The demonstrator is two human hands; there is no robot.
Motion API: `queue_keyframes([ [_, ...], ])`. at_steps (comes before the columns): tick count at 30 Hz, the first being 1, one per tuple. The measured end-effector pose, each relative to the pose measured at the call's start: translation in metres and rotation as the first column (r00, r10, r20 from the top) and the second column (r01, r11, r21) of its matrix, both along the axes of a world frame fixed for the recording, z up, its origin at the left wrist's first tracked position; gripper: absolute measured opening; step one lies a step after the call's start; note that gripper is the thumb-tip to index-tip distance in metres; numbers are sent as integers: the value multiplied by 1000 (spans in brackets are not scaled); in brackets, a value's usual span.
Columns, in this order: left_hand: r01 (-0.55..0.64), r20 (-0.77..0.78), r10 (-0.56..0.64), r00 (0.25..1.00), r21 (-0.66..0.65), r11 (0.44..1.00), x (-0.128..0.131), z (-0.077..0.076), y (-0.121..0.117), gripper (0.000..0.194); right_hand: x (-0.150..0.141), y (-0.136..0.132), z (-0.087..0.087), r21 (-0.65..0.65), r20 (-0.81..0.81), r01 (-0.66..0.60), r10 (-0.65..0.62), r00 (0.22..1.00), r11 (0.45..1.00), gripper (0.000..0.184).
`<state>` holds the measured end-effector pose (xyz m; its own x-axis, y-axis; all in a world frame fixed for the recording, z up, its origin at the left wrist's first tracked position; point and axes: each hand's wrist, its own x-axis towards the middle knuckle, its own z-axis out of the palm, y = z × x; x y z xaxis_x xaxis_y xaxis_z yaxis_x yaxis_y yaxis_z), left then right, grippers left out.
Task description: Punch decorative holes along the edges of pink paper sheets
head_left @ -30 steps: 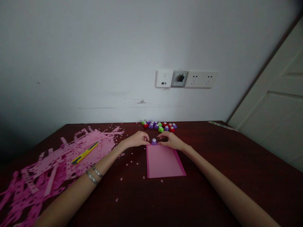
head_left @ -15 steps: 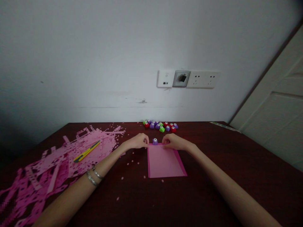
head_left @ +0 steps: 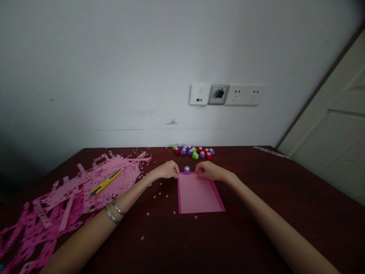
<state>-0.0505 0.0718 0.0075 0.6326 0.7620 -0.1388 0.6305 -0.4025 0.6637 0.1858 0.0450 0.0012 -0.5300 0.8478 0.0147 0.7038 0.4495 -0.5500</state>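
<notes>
Pink sheet [head_left: 199, 198] is flat on the desk [head_left: 256, 228], ctr, betw the forearms. Purple punch [head_left: 186, 170] sits at its far edge, nearer L corner; can't tell if the edge is in the slot. L hand [head_left: 170, 169] at far-L corner, thumb + fingers closed in a small pinch on the paper. R hand [head_left: 209, 171] same deal on far edge, R of punch, fingers curled, tips together. Prob pinned both sides so the edge stays straight vs punch; neither hand seems to touch the punch itself. Sheet looks lt pink w/ darker pink borders L, R + far; near edge plain, no holes visible. Spare punches [head_left: 195, 155] (red/green/purple) bunched by the wall, prob parked out of the way. Yellow cutter [head_left: 105, 182] lies on pink scraps [head_left: 82, 186], L side.
</notes>
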Motion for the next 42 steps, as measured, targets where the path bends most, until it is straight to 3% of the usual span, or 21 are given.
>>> queue_keyframes([
  [6, -22, 56, 22, 998, -8, 1000, 1, -3, 3, 15, -2, -2, 3, -2, 23, 8, -8, 1000, 1000, 10],
  [11, 40, 62, -34, 998, -98, 994, -6, 8, 2, 20, 1, -4, 14, -57, -37, -30, 28, 999, 998, 17],
  [15, -14, 33, 20, 999, -179, 984, -8, 18, -3, 27, -2, -8, 23, -80, -77, -62, 56, 995, 995, 22],
  [20, -2, 50, 14, 999, -235, 972, -6, 20, -7, 27, -8, -10, 22, -50, -84, -69, 65, 994, 996, 23],
  [27, -3, 97, 19, 995, -161, 987, 1, 15, -10, 20, -5, -9, 19, -106, -60, -41, 35, 998, 994, 23],
  [34, -40, 111, 42, 993, -22, 999, 12, 1, -9, 20, -7, -8, 14, -66, -15, 7, -8, 1000, 998, 21],
  [42, -73, 111, 69, 991, 27, 997, 14, -15, -3, 22, -2, -1, 4, -33, -33, 19, -20, 999, 999, 20],
])
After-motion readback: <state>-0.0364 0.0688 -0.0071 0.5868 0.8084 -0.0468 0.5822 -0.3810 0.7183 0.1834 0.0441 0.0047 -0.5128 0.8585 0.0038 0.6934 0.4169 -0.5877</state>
